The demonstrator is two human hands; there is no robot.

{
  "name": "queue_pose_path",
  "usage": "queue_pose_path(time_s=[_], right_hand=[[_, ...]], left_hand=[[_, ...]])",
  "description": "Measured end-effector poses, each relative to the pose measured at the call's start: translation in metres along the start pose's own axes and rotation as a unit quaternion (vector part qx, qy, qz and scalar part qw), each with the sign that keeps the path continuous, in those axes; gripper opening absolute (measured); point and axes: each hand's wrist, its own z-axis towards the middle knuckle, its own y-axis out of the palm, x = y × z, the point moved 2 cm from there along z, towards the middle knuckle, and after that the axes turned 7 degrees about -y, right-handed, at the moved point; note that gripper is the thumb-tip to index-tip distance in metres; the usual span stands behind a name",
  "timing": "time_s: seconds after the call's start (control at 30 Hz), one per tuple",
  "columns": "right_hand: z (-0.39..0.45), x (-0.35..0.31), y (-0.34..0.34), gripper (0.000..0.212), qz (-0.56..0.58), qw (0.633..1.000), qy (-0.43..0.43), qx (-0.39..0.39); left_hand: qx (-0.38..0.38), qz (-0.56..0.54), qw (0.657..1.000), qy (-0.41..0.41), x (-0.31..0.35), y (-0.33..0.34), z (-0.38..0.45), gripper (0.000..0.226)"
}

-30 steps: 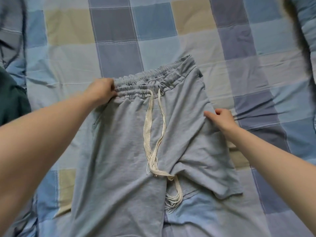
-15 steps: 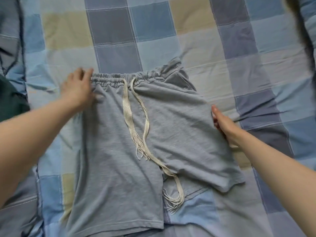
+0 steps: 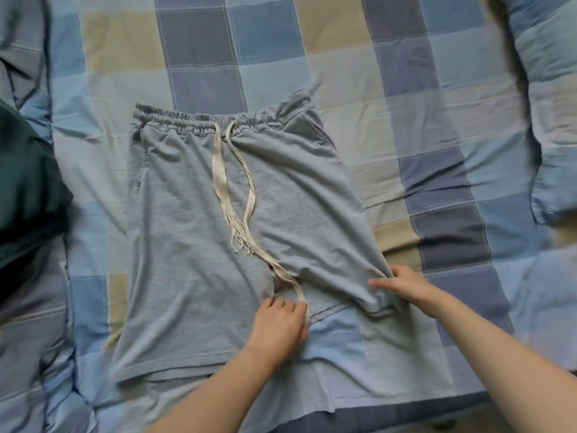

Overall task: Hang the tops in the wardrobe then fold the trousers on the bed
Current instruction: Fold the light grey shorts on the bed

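I see a bed spread with a blue, grey and tan checked cover, a dark green cloth at its left edge.

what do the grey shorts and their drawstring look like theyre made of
Grey shorts: soft, matte jersey knit, probably cotton blend; they crease softly and look faintly heathered. Drawstring: flat woven cream tape, likely cotton, with one end frayed into loose threads.

No readable txt, labels, brands or nos. anywhere in view.
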Motion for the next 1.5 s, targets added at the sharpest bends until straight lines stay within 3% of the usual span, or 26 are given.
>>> queue_pose_path(time_s=[0.1,0.17,0.3,0.47,0.53,0.6,0.63,0.7,0.77,0.83,0.93,1.07,1.2,1.27,1.3,1.4,1.43,1.5], right_hand=[[-0.01,0.021,-0.003,0.012,-0.103,0.994,-0.023,0.041],[-0.014,0.033,-0.004,0.021,-0.094,0.994,-0.029,0.048],[-0.027,0.047,-0.009,0.015,0.061,0.996,-0.021,0.069],[-0.055,0.054,-0.016,0.011,0.301,0.952,-0.009,0.047],[-0.064,0.061,-0.016,0.012,0.253,0.966,-0.008,0.045],[-0.069,0.072,-0.016,0.012,0.057,0.997,0.005,0.051],[-0.07,0.08,-0.016,0.011,-0.082,0.995,0.019,0.047],[-0.073,0.09,-0.013,0.011,-0.301,0.951,0.066,0.017],[-0.076,0.089,-0.004,0.014,-0.361,0.928,0.091,0.002],[-0.075,0.076,0.01,0.017,-0.337,0.939,0.063,0.019],[-0.067,0.047,0.045,0.02,-0.181,0.983,-0.01,0.039],[-0.048,-0.011,0.083,0.017,-0.12,0.988,-0.089,0.032],[-0.019,-0.066,0.099,0.013,-0.069,0.99,-0.12,0.04],[-0.003,-0.087,0.1,0.013,-0.073,0.987,-0.132,0.058],[0.006,-0.095,0.098,0.015,-0.11,0.981,-0.144,0.073],[0.04,-0.129,0.081,0.024,-0.22,0.951,-0.171,0.134],[0.052,-0.14,0.073,0.026,-0.225,0.945,-0.173,0.163],[0.08,-0.169,0.051,0.033,-0.215,0.933,-0.161,0.239]], left_hand=[[-0.039,-0.019,0.985,-0.164,0.013,0.019,0.007,0.034],[-0.036,-0.002,0.98,-0.194,0.012,0.029,0.013,0.028],[-0.019,-0.046,0.979,-0.198,0.014,0.027,0.01,0.019],[0.029,-0.215,0.968,-0.123,0.026,0.016,-0.049,0.014],[-0.007,-0.229,0.965,-0.128,0.026,0.021,-0.073,0.018],[-0.065,-0.234,0.954,-0.174,0.021,0.029,-0.088,0.016],[-0.089,-0.234,0.947,-0.202,0.017,0.033,-0.092,0.016],[-0.098,-0.245,0.929,-0.258,0.009,0.034,-0.099,0.017],[-0.09,-0.289,0.903,-0.306,0.002,0.03,-0.103,0.015],[-0.093,-0.379,0.863,-0.32,-0.002,0.021,-0.104,0.017],[-0.077,-0.49,0.815,-0.301,-0.012,-0.006,-0.1,0.024],[0.039,-0.561,0.773,-0.292,-0.056,-0.062,-0.075,0.026],[0.149,-0.62,0.707,-0.305,-0.114,-0.109,-0.033,0.016],[0.176,-0.598,0.722,-0.301,-0.136,-0.12,-0.012,0.025],[0.17,-0.567,0.747,-0.302,-0.146,-0.119,-0.003,0.035],[0.097,-0.362,0.867,-0.328,-0.177,-0.107,0.019,0.055],[0.106,-0.311,0.88,-0.343,-0.188,-0.102,0.022,0.056],[0.155,-0.266,0.865,-0.396,-0.213,-0.099,0.024,0.053]])
